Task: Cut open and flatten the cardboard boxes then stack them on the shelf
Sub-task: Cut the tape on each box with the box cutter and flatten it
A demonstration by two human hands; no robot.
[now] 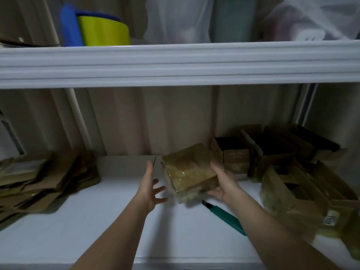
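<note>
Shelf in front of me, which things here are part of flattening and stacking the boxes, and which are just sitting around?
Part of the job:
- taped cardboard box, gripped by the right hand, with the open left hand beside it
- green utility knife
- flattened cardboard pile
- uncut boxes

Just lying about:
- yellow-green and blue items on the upper shelf
- plastic bags

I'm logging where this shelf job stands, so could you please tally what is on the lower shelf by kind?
Box held in the right hand: 1, the taped box
Teal cutter: 1
Pile of flattened cardboard, left: 1
Cluster of uncut boxes, right: 1, too jumbled to count singly
Open left hand: holds nothing
Total: 4
</note>
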